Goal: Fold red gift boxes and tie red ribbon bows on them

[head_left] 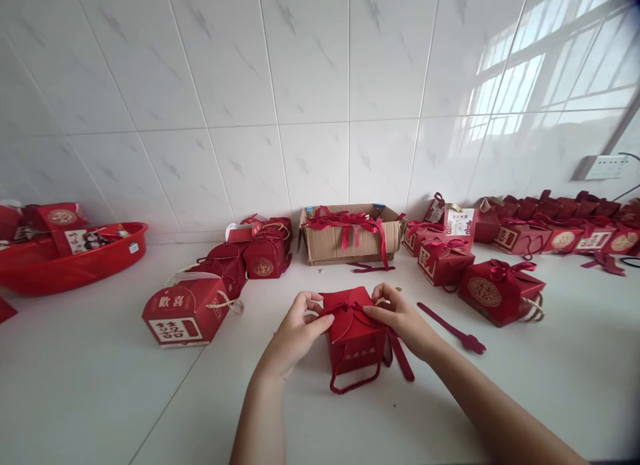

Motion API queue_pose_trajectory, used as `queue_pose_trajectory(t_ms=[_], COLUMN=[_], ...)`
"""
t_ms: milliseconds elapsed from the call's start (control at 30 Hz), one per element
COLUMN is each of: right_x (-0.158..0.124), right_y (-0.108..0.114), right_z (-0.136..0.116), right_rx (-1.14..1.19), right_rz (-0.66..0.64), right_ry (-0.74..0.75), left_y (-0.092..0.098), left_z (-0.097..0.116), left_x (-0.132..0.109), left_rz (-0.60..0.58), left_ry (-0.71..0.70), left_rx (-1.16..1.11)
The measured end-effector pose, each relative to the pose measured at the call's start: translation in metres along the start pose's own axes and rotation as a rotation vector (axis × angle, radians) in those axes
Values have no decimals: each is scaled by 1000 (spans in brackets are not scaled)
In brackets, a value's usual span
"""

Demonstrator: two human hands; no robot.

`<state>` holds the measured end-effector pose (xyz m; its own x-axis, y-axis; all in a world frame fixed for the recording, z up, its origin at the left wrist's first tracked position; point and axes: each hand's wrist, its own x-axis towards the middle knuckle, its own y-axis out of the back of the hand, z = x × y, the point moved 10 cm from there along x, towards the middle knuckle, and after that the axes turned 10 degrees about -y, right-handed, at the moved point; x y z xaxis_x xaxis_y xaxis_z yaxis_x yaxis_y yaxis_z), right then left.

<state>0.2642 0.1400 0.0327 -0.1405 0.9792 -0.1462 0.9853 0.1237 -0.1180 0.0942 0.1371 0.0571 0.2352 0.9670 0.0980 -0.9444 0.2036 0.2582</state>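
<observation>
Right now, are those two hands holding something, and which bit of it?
Yes, the red ribbon on top of the red box: the left hand and right hand pinch it on either side of its knot.

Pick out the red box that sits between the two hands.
The centre-front box, with the left hand and right hand at its ribbon. The other boxes stand apart from both hands.

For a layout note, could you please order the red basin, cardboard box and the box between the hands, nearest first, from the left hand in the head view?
1. Box between the hands: touching the left hand.
2. Cardboard box: ahead, near the wall.
3. Red basin: far left.
</observation>
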Motion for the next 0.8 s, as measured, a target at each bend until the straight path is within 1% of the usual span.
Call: queue_pose_trajectory(t_ms=[100, 200, 300, 367, 433, 533, 633, 700, 800], right_x=[-1, 0, 1, 0, -3, -8, -14, -19, -28], right_y=[-3, -3, 0, 4, 7, 16, 28, 29, 21], right_z=[2, 4, 0, -7, -16, -30, -41, -47, -56], right_rx=[12, -13, -100, -175, -225, -226, -263, -371, -583], right_rz=[-16, -13, 18, 51, 71, 96, 159, 164, 130], right_ry=[-8, -17, 9, 61, 129, 237, 336, 414, 550], left_y=[2, 5, 0, -4, -1, 7, 10, 12, 20], left_z=[-4, -16, -20, -18, -16, -11, -8, -10, -18], left_x=[0, -1, 1, 3, 4, 3, 2, 1, -3], left_rz=[16, 35, -14, -45, -13, 60, 52, 32, 8], left_ry=[14, 74, 69, 32, 8, -22, -47, -47, -16], left_rx=[6, 60, 82, 71, 86, 109, 115, 143, 247])
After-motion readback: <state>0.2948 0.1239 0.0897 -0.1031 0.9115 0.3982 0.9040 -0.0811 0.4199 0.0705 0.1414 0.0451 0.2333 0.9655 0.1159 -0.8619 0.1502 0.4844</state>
